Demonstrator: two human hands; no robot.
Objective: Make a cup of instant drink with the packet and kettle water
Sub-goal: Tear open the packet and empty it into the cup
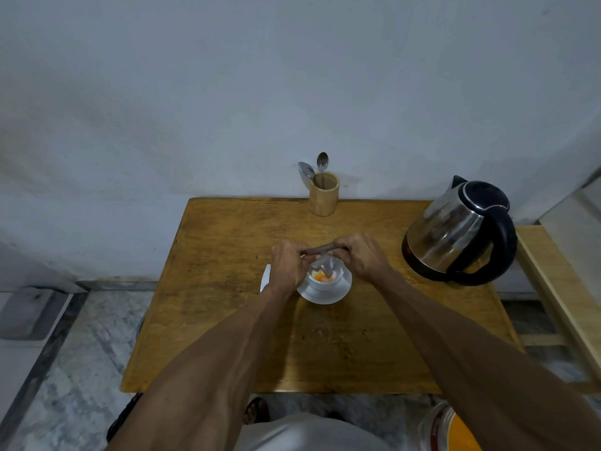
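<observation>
A white cup (325, 282) stands on a white saucer (325, 295) in the middle of the wooden table (227, 320). Orange powder lies inside the cup. Both hands hold a packet (322, 248) flat above the cup, my left hand (287, 266) pinching its left end and my right hand (361, 255) its right end. A clear, pale part of the packet hangs down into the cup. The steel kettle (455, 232) with a black handle and lid stands at the table's right side.
A wooden holder (323, 198) with two spoons stands at the table's far edge by the wall. A white slip (266, 277) lies left of my left hand. A light wooden shelf (559, 297) adjoins the table's right. An orange container (452, 431) sits on the floor.
</observation>
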